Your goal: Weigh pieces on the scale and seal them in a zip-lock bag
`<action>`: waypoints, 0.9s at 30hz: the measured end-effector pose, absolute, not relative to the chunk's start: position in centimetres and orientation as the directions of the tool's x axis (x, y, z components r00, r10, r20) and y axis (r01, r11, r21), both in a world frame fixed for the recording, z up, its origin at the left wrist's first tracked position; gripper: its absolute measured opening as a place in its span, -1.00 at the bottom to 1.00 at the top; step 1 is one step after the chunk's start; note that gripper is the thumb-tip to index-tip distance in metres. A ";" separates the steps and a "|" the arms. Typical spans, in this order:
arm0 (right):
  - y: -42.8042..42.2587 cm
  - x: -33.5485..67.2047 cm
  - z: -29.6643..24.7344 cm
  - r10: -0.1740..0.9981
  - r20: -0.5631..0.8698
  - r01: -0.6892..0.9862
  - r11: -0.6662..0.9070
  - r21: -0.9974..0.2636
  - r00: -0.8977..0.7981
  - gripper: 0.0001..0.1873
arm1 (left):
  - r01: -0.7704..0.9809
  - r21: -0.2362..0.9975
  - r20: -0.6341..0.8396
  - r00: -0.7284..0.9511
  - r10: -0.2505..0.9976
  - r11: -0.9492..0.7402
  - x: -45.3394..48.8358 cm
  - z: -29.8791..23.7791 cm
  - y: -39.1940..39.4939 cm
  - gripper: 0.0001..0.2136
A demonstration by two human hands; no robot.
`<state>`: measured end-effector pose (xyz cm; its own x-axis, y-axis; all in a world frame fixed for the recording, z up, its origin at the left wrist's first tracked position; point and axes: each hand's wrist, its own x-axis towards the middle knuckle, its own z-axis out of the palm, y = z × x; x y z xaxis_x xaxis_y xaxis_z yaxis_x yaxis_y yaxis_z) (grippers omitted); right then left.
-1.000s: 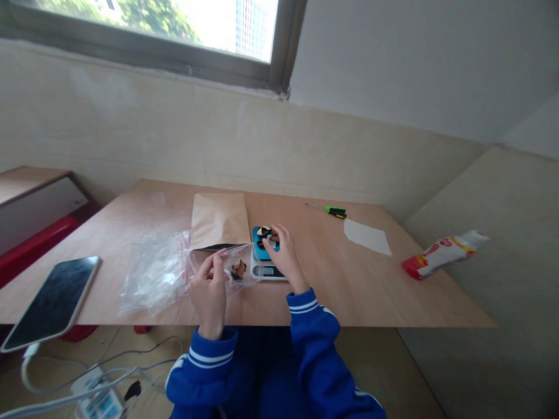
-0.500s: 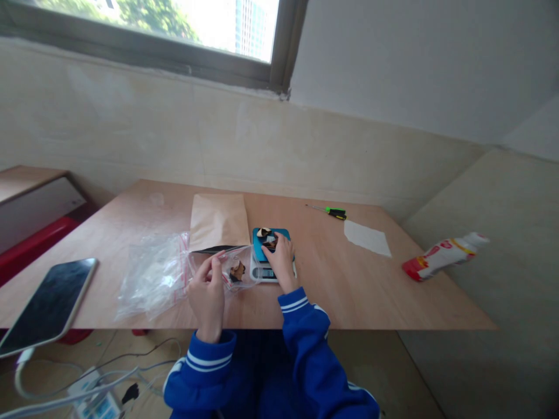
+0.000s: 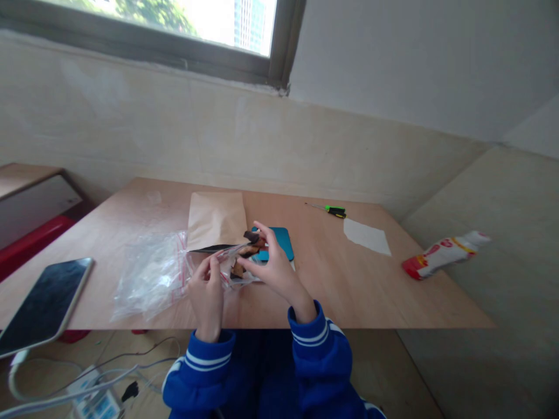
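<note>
My left hand [image 3: 207, 294] pinches the edge of a clear zip bag [image 3: 225, 273] and holds its mouth up. A brown curled piece, which looks like dried peel [image 3: 237, 269], shows in the bag. My right hand [image 3: 276, 265] grips several more dried peel pieces [image 3: 251, 237], dark on one side and tan on the other, right at the bag's mouth. Behind that hand, a small digital scale with a blue plate [image 3: 282, 241] carries nothing that I can see; its display is hidden.
Behind the bag lies a brown paper pouch [image 3: 217, 218] with its opening towards me. More clear bags [image 3: 148, 273] are piled at left, beside a phone [image 3: 48, 299]. A screwdriver [image 3: 334, 210], white paper [image 3: 367, 237] and a bottle [image 3: 445, 255] are on the right.
My right hand has lifted the peel pieces off the scale and brought them left to the bag's mouth. My left hand stays in place with the bag.
</note>
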<state>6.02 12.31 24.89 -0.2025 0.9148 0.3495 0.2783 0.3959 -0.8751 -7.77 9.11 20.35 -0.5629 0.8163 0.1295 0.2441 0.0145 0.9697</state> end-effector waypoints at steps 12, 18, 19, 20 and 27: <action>17.1 7.2 21.9 0.879 0.460 0.576 0.441 -0.688 -0.123 -0.62 | 0.182 0.983 0.087 -0.572 0.816 0.023 -8.2 21.1 8.8 -0.59; 21.0 7.6 18.9 0.941 0.307 0.853 0.275 -0.443 -0.143 -0.63 | 0.160 0.987 0.083 -0.576 0.813 0.012 -8.5 21.3 8.7 -0.60; 21.2 7.6 18.8 0.945 0.299 0.860 0.259 -0.440 -0.132 -0.66 | 0.157 0.987 0.083 -0.578 0.812 0.012 -8.5 21.4 8.7 -0.60; 21.2 7.6 18.7 0.947 0.298 0.863 0.245 -0.442 -0.116 -0.69 | 0.155 0.988 0.083 -0.580 0.810 0.010 -8.6 21.4 8.7 -0.60; 19.4 8.4 20.3 0.952 0.304 0.795 0.163 -0.584 0.029 -0.75 | 0.132 0.991 0.069 -0.576 0.815 0.009 -8.5 21.7 8.6 -0.59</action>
<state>8.43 19.40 20.27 0.0288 0.9522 0.3041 0.7951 0.1626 -0.5843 -8.54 8.62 21.66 -0.5760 0.8145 0.0693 0.1323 0.0092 0.9912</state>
